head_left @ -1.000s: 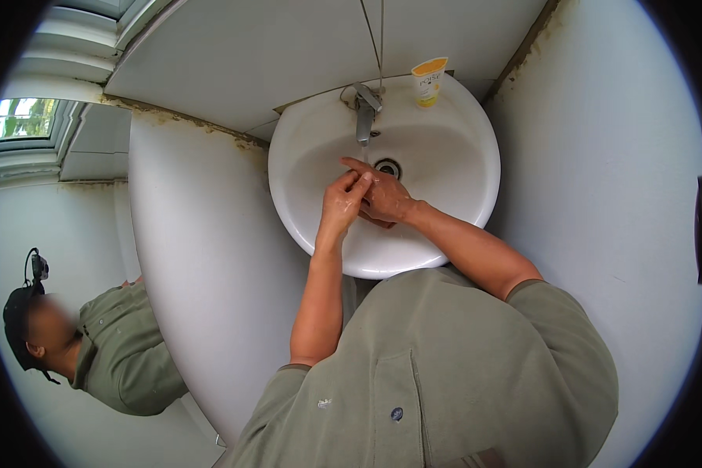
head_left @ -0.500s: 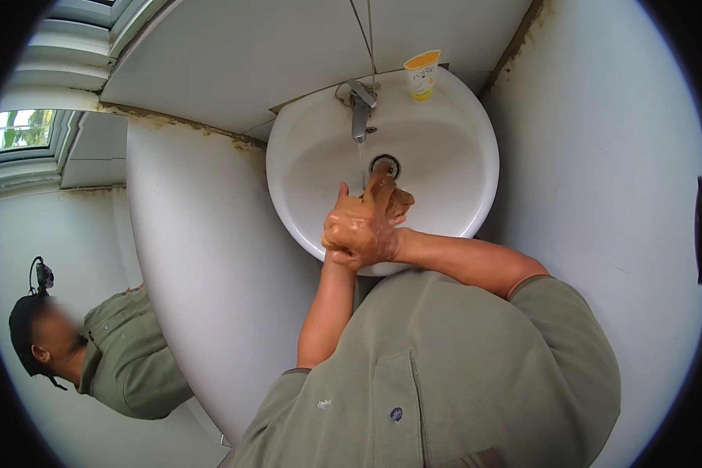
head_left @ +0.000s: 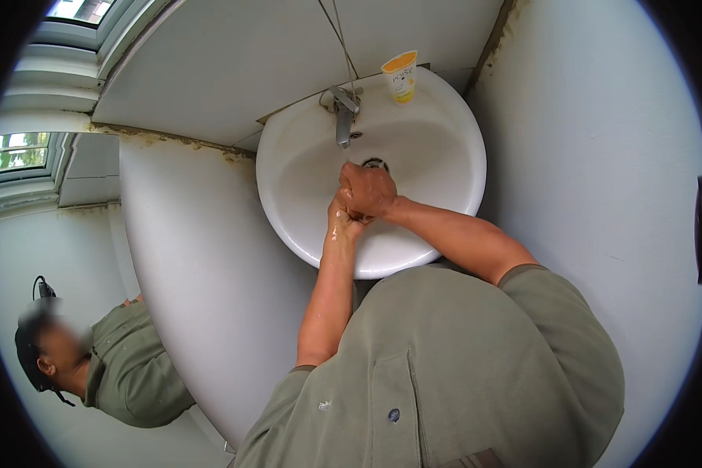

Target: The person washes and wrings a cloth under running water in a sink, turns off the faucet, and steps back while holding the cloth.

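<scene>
Over the bowl of a white round washbasin (head_left: 304, 210) my two hands are pressed together. My right hand (head_left: 369, 189) lies on top, wrapped around my left hand (head_left: 343, 221), which is mostly hidden beneath it. Both look wet. They hold no object that I can see. A chrome tap (head_left: 342, 117) stands at the basin's far rim, with the drain (head_left: 376, 163) just beyond my knuckles.
A yellow-and-white tube (head_left: 402, 76) stands upright on the basin's back rim. White walls close in on the left and right. A mirror at the lower left reflects a person in an olive shirt (head_left: 125, 366). A window (head_left: 15, 152) is at the left.
My hands went from loosely touching fingers to clasped tight, then shifted up toward the drain, with the right hand now covering the left.
</scene>
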